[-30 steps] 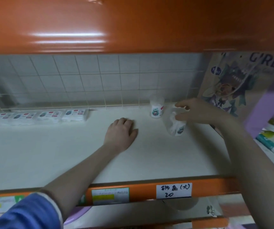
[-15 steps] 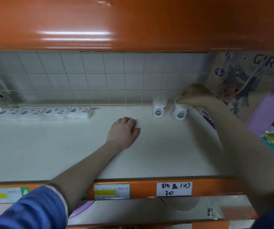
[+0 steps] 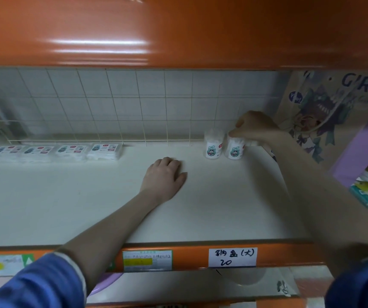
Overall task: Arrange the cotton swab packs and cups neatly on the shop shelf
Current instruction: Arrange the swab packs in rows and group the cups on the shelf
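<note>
Rearmost, right side of shelf (image 3: 201, 207): two cups, upright, side by side. Right cup (image 3: 235, 147) pinched at its rim by right hand (image 3: 255, 127); left cup (image 3: 213, 145) free. Left hand (image 3: 164, 177) flat, relaxed, mid-shelf. Four swab packs (image 3: 56, 151) rowed rear left.

We see a white tiled wall (image 3: 123, 103) behind, an orange board (image 3: 178, 30) overhead, a cartoon poster (image 3: 325, 112) reading "GIRL" at right, and a handwritten tag (image 3: 232, 257) beside a printed label (image 3: 147, 260) on the orange front rail

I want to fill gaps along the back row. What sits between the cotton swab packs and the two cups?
Nothing: in the head view the shelf is bare between the packs and the cups.
</note>
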`<action>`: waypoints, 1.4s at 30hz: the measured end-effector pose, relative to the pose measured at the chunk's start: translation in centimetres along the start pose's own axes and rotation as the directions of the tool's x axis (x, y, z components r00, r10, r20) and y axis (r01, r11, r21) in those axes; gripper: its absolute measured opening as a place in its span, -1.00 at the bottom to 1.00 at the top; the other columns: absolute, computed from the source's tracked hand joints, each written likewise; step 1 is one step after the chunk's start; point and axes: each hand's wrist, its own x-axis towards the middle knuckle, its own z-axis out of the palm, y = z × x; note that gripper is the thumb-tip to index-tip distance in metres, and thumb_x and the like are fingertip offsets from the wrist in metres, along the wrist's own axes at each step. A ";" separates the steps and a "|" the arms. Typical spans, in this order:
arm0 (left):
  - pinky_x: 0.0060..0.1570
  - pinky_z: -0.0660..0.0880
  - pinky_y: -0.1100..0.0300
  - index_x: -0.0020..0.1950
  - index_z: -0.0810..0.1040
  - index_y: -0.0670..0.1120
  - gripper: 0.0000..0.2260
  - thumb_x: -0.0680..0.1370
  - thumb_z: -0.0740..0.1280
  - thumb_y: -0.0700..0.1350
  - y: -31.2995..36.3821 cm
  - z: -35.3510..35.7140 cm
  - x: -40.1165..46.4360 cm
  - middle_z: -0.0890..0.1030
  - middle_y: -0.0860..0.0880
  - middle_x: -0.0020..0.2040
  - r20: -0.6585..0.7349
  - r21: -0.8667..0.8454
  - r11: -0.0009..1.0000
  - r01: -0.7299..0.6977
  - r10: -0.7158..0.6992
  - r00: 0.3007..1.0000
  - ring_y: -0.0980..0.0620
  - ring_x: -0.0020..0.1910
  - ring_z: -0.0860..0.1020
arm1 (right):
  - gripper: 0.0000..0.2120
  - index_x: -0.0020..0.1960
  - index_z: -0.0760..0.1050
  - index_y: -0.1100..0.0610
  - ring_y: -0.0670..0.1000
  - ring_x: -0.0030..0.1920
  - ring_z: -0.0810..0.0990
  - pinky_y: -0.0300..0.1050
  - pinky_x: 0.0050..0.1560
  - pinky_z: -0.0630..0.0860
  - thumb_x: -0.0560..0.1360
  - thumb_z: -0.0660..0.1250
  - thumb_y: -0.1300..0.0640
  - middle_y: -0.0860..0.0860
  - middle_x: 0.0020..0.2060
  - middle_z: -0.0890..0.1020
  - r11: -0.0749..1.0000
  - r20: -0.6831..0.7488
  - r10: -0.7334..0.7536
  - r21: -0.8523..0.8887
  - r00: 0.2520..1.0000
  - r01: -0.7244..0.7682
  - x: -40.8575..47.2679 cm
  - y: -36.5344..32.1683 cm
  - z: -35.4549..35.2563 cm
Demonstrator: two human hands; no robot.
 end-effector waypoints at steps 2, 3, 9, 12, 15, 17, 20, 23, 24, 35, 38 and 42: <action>0.24 0.27 0.11 0.31 0.44 -0.08 -0.62 0.58 0.17 0.10 0.0 0.0 0.0 0.45 -0.09 0.30 -0.006 -0.002 1.000 -0.004 0.004 1.000 -0.13 0.27 0.38 | -0.70 -0.14 0.59 0.31 0.15 -0.15 0.62 -0.12 -0.26 0.40 0.33 0.41 0.06 0.23 -0.14 0.65 1.000 0.015 0.000 0.012 1.000 0.000 0.1 0.0 0.2; 0.23 0.28 0.11 0.31 0.44 -0.08 -0.61 0.58 0.16 0.11 0.0 0.1 0.0 0.45 -0.09 0.29 -0.009 -0.001 1.000 -0.006 0.006 1.000 -0.13 0.27 0.39 | -0.70 -0.13 0.59 0.31 0.15 -0.13 0.62 -0.12 -0.25 0.42 0.33 0.40 0.06 0.23 -0.13 0.65 1.000 0.019 0.001 0.014 1.000 -0.002 0.1 -0.1 0.2; 0.25 0.26 0.11 0.31 0.43 -0.07 -0.62 0.58 0.18 0.10 0.0 0.2 0.1 0.44 -0.08 0.31 -0.011 -0.004 1.000 -0.004 0.004 1.000 -0.12 0.28 0.38 | -0.64 -0.03 0.58 0.35 0.19 -0.05 0.61 0.03 -0.09 0.54 0.34 0.41 0.07 0.26 -0.05 0.63 0.999 0.010 -0.030 0.012 0.999 0.030 0.3 -0.1 0.4; 0.25 0.26 0.12 0.31 0.43 -0.07 -0.62 0.58 0.18 0.10 -0.1 0.2 0.1 0.44 -0.08 0.31 -0.014 -0.003 1.000 -0.006 0.006 1.000 -0.11 0.28 0.37 | -0.70 -0.20 0.54 0.35 0.10 -0.27 0.50 -0.12 -0.29 0.31 0.34 0.40 0.08 0.26 -0.28 0.54 0.999 0.019 -0.041 0.005 0.999 0.041 0.3 -0.1 0.4; 0.24 0.25 0.13 0.31 0.43 -0.07 -0.62 0.58 0.18 0.10 -0.1 0.3 0.1 0.44 -0.07 0.30 -0.018 0.000 1.000 -0.007 0.007 1.000 -0.11 0.28 0.37 | -0.71 -0.30 0.47 0.33 0.14 -0.30 0.43 -0.13 -0.30 0.19 0.35 0.40 0.08 0.23 -0.36 0.41 0.999 0.010 -0.045 0.018 0.999 0.044 0.2 0.0 0.4; 0.23 0.26 0.13 0.30 0.44 -0.07 -0.62 0.58 0.18 0.10 -0.1 0.3 0.1 0.44 -0.08 0.30 -0.019 0.003 1.000 -0.009 0.009 1.000 -0.11 0.27 0.38 | -0.68 -0.28 0.46 0.34 0.21 -0.27 0.47 -0.12 -0.28 0.17 0.37 0.38 0.06 0.30 -0.32 0.44 0.998 0.034 -0.059 0.027 0.998 0.058 0.2 0.1 0.3; 0.22 0.27 0.11 0.29 0.45 -0.08 -0.63 0.58 0.19 0.09 -0.1 0.3 0.1 0.45 -0.08 0.29 -0.019 -0.003 1.000 -0.006 0.006 1.000 -0.12 0.26 0.38 | -0.56 0.02 0.50 0.42 0.29 0.04 0.53 -0.08 -0.19 0.37 0.39 0.38 0.04 0.35 0.02 0.54 0.996 0.059 -0.091 0.026 0.994 0.090 0.4 0.4 0.2; 0.23 0.26 0.11 0.29 0.45 -0.08 -0.63 0.58 0.18 0.10 0.0 0.2 0.1 0.44 -0.08 0.30 -0.016 -0.003 1.000 -0.005 0.005 1.000 -0.12 0.27 0.38 | -0.59 0.17 0.53 0.31 0.15 0.15 0.53 -0.11 0.03 0.43 0.41 0.40 0.09 0.19 0.14 0.58 0.994 0.046 -0.108 0.011 0.993 0.107 0.4 0.4 -0.1; 0.23 0.26 0.11 0.29 0.44 -0.08 -0.63 0.58 0.18 0.09 0.0 0.2 0.1 0.44 -0.08 0.30 -0.015 -0.002 1.000 -0.003 0.003 1.000 -0.12 0.27 0.38 | -0.60 0.20 0.53 0.26 0.10 0.16 0.52 -0.18 0.01 0.38 0.42 0.41 0.10 0.14 0.15 0.57 0.994 0.043 -0.107 0.015 0.993 0.106 0.4 0.4 -0.2; 0.24 0.26 0.11 0.30 0.44 -0.08 -0.62 0.58 0.18 0.09 0.1 0.0 0.0 0.44 -0.08 0.30 -0.009 0.001 1.000 -0.006 0.006 1.000 -0.11 0.27 0.38 | -0.62 0.23 0.52 0.20 0.07 0.16 0.51 -0.16 0.06 0.39 0.43 0.39 0.14 0.12 0.16 0.57 0.991 0.024 -0.126 0.053 0.992 0.124 0.7 0.9 0.3; 0.24 0.24 0.12 0.32 0.42 -0.07 -0.62 0.59 0.17 0.09 0.1 0.0 0.0 0.43 -0.07 0.31 -0.007 0.006 1.000 -0.004 0.004 1.000 -0.10 0.28 0.37 | -0.61 0.26 0.50 0.18 0.08 0.18 0.50 -0.11 0.12 0.39 0.46 0.37 0.10 0.12 0.19 0.55 0.989 0.012 -0.132 0.062 0.991 0.131 0.6 1.1 0.5; 0.24 0.24 0.13 0.32 0.42 -0.06 -0.63 0.58 0.17 0.10 0.1 -0.1 0.0 0.43 -0.06 0.31 0.002 0.008 1.000 0.000 -0.001 1.000 -0.10 0.28 0.37 | -0.59 0.30 0.45 0.17 0.10 0.25 0.46 -0.15 0.12 0.34 0.50 0.33 0.04 0.12 0.27 0.50 0.987 -0.094 -0.113 0.106 0.989 0.123 -0.1 1.1 0.9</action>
